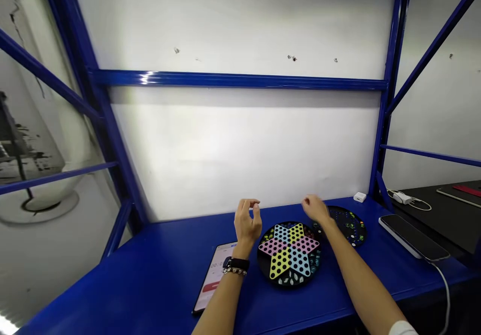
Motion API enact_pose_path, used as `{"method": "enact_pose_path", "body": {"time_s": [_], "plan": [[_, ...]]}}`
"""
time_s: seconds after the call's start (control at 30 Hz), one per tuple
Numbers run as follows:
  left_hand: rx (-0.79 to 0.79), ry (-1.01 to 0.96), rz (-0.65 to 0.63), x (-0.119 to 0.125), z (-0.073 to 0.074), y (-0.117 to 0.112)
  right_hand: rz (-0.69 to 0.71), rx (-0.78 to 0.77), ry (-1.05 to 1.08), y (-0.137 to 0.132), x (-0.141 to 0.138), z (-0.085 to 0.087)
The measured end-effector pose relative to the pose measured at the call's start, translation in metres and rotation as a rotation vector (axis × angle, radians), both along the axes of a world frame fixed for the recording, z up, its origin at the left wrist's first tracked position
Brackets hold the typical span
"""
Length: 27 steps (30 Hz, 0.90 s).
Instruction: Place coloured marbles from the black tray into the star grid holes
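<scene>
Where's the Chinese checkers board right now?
In the head view, the Chinese checkers board lies right of centre on the blue table, between the lit phone and round black tray.

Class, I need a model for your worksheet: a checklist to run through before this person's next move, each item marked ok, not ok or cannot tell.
1. Star-patterned board flat on the blue table: ok.
2. Pieces in the rim pockets around the star: ok, several colours show there.
3. Left hand raised, thumb and forefinger apart: ok.
4. Right hand without a piece: cannot tell, its fingers are blurred and turned away.
5. Second round board in full view: not ok, the right arm crosses in front of it.
6. Phone with the lit screen unobstructed: not ok, the left arm hides part of it.
</scene>
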<state>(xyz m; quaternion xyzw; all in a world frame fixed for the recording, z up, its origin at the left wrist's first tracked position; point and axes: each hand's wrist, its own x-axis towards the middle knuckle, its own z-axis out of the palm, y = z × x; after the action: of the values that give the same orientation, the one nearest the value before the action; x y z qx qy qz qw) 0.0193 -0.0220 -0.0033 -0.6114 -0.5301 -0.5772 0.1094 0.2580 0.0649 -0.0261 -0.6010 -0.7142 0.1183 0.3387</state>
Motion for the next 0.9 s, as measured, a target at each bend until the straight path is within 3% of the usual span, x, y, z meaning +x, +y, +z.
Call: {"method": "enact_pose_path", "body": {"time_s": [0.1,0.2,0.33,0.57,0.73,0.8,0.9], "plan": [[-0.005,0.018,-0.002,0.003,0.0,0.0,-0.214,-0.068,-0.092,0.01,0.075,-0.006],[-0.018,0.041,-0.007,0.006,0.0,-0.001,-0.344,-0.199,-0.114,0.01,0.135,-0.017],[-0.038,0.063,-0.016,0.009,-0.001,-0.002,-0.381,-0.298,-0.106,0.006,0.166,-0.027],[-0.033,0.072,-0.02,0.01,-0.001,-0.002,-0.425,-0.35,-0.155,0.004,0.157,-0.032],[-0.039,0.073,-0.036,0.012,0.0,-0.003,-0.396,-0.255,-0.147,0.001,0.135,-0.02],[-0.039,0.073,-0.036,0.012,0.0,-0.003,-0.256,-0.142,-0.059,-0.004,0.104,-0.012],[-0.036,0.071,-0.031,0.011,0.0,-0.003,0.185,-0.016,0.042,-0.019,0.032,-0.002]]}}
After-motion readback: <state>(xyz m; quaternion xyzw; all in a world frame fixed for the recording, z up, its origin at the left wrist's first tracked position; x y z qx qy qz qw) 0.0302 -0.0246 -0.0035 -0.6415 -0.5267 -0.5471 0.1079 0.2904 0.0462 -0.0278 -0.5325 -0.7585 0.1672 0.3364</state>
